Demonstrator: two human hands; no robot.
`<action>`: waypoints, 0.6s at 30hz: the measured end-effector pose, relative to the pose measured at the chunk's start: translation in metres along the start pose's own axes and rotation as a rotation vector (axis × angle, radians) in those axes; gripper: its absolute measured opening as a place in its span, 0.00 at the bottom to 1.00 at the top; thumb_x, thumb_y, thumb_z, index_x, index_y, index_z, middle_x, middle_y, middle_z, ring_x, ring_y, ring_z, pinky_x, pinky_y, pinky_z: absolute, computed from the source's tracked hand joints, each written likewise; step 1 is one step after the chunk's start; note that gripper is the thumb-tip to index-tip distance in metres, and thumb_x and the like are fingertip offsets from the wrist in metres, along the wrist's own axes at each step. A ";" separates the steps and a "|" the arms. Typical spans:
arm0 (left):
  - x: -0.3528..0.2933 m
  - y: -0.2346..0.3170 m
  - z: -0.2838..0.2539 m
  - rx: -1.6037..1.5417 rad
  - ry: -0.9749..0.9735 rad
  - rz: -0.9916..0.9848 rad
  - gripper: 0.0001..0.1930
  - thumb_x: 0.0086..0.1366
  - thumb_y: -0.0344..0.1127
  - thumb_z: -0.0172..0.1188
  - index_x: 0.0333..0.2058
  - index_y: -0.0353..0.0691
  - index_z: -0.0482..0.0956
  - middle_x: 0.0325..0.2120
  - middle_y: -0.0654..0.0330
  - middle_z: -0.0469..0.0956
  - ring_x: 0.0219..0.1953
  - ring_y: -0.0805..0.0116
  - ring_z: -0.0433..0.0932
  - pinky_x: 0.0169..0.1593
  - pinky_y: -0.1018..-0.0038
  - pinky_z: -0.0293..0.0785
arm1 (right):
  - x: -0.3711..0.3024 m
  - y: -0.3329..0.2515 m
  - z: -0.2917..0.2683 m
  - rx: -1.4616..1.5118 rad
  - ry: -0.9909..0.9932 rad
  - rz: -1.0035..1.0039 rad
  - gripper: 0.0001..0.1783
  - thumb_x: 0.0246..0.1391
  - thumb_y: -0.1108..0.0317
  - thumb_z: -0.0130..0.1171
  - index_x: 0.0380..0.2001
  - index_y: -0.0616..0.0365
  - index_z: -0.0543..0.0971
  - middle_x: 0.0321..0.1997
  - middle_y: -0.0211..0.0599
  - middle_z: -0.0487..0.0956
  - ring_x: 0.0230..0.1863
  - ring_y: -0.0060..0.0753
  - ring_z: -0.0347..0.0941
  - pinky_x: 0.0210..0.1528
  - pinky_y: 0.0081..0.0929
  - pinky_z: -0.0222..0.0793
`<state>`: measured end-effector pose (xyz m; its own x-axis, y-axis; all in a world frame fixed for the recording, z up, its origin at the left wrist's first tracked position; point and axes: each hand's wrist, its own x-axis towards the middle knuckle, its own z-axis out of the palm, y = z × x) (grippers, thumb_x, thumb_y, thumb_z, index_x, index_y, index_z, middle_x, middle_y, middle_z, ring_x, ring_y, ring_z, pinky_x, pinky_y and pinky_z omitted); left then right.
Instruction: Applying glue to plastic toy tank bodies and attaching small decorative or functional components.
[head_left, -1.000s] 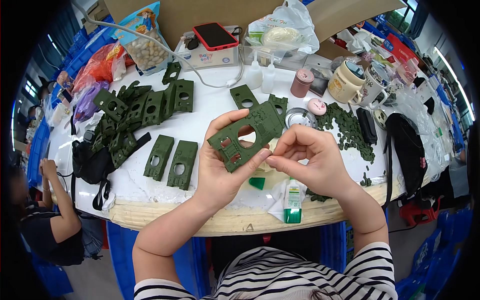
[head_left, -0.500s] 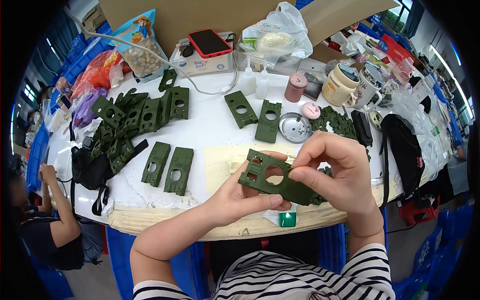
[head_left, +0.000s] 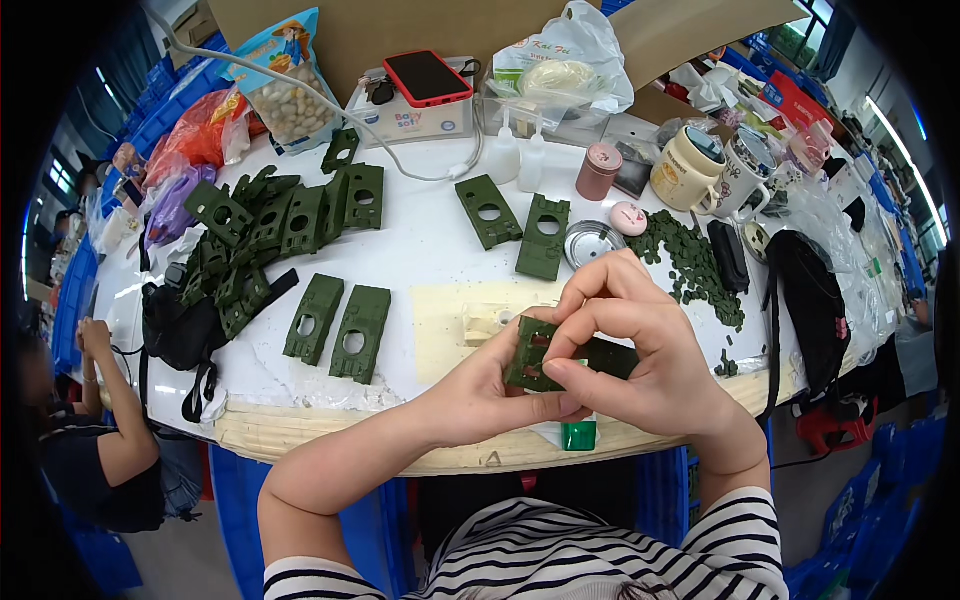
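Note:
My left hand [head_left: 478, 402] holds a dark green plastic tank-model hull [head_left: 528, 345] over the table's front edge, thumb along its near side. Over the hull, my right hand [head_left: 645, 365] has thumb and index finger pinched at its cut-out end; whatever lies between those fingertips is hidden. The fingers cover most of the hull's round opening. Behind my hands sits a cream-coloured block [head_left: 487, 322] on a pale yellow sheet [head_left: 435, 345]. Loose small green parts [head_left: 690, 258] spread beside a round metal dish [head_left: 592, 243] at the right.
Two matching hulls [head_left: 360, 335] lie left of the sheet, two more [head_left: 543, 237] behind it. A heap of hulls [head_left: 265, 225] fills the left. White squeeze bottles [head_left: 531, 162], a pink tin [head_left: 599, 172] and mugs [head_left: 687, 170] stand at the back. A green box [head_left: 578, 434] sits below my hands.
My right hand has moved left across the hull, from its round opening to the cut-out end. The hull has shifted slightly right, and its round opening is now covered.

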<state>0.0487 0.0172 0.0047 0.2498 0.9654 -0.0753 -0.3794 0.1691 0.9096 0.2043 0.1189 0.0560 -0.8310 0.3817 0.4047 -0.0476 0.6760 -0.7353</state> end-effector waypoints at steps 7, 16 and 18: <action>-0.001 -0.003 -0.006 -0.007 0.014 -0.003 0.26 0.61 0.26 0.58 0.56 0.35 0.56 0.47 0.57 0.68 0.50 0.65 0.73 0.54 0.68 0.74 | 0.002 0.005 0.006 -0.016 0.007 -0.004 0.07 0.40 0.71 0.65 0.20 0.57 0.76 0.34 0.34 0.70 0.39 0.36 0.63 0.42 0.28 0.60; -0.001 -0.001 -0.003 -0.033 0.025 -0.019 0.24 0.62 0.26 0.57 0.54 0.34 0.57 0.47 0.55 0.68 0.48 0.62 0.74 0.53 0.66 0.75 | 0.001 0.011 0.010 -0.018 0.010 -0.004 0.07 0.41 0.71 0.65 0.21 0.58 0.76 0.33 0.34 0.69 0.38 0.35 0.62 0.40 0.28 0.60; -0.001 -0.001 -0.003 -0.030 0.021 -0.015 0.24 0.62 0.26 0.56 0.54 0.33 0.57 0.47 0.55 0.68 0.48 0.62 0.75 0.53 0.67 0.76 | 0.002 0.011 0.010 -0.025 0.015 -0.008 0.07 0.41 0.71 0.65 0.21 0.58 0.76 0.33 0.34 0.69 0.38 0.35 0.63 0.39 0.28 0.60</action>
<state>0.0458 0.0165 0.0028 0.2369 0.9666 -0.0981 -0.4024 0.1896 0.8956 0.1968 0.1206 0.0428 -0.8225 0.3853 0.4183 -0.0398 0.6947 -0.7182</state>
